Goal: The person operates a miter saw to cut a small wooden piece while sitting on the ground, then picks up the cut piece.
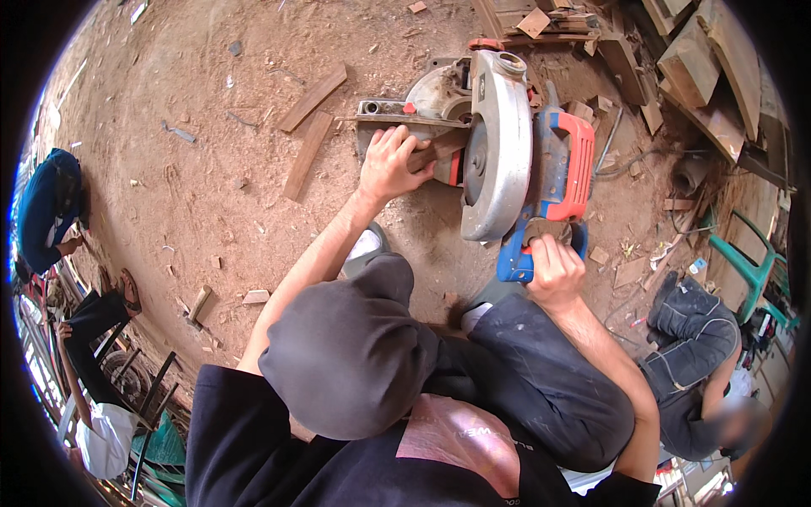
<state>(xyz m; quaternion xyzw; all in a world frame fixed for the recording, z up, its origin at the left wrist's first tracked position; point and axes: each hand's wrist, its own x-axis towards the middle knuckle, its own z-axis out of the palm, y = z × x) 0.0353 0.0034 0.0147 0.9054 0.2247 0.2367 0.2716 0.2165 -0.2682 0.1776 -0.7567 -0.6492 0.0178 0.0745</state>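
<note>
A mitre saw [508, 139] with a silver blade guard, a blue body and a red-orange motor cover stands on the ground before me. My right hand [556, 269] is closed round its blue handle [514, 258], at the saw's near end. To the left, my left hand [393, 162] holds a short brown piece of wood [443, 147] against the saw's metal fence [405, 120]. The wood's right end reaches up to the guard and blade. Where wood and blade meet is partly hidden by the guard, and the left fingertips are partly covered.
Two wood offcuts [309, 156] lie on the dirt floor left of the saw. Stacked timber [705, 68] stands at the far right, near a green chair [743, 262]. One person crouches at the right [697, 338]; others sit along the left edge. A hammer [198, 306] lies at the left.
</note>
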